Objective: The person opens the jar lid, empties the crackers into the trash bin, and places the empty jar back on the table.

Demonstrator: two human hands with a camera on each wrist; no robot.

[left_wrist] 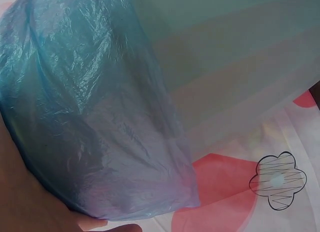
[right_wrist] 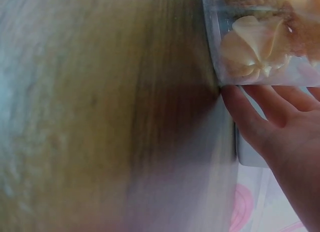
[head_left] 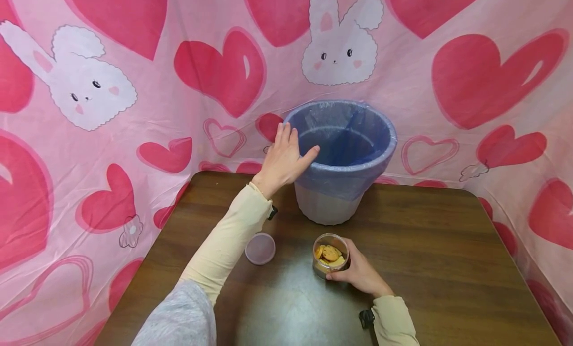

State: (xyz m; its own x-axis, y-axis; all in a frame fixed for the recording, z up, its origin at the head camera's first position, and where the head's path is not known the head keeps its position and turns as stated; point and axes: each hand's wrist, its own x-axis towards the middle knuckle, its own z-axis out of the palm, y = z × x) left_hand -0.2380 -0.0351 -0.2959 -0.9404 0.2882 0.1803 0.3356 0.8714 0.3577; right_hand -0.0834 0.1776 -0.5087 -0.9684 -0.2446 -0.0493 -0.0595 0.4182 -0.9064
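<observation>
My right hand grips a clear plastic jar on the table, thumb at its near side and fingers round the right. Several golden cookies fill the jar, which has no lid on; in the right wrist view a swirled cookie shows through the wall. My left hand lies at the left rim of a white trash bin, fingers stretched out and thumb spread over the rim. A thin blue bag lines the bin and folds down over its outside.
On the brown wooden table, a round pinkish lid lies left of the jar. Behind the table hangs a pink cloth with hearts and rabbits, close behind the bin. My left forearm stretches across the table's left part.
</observation>
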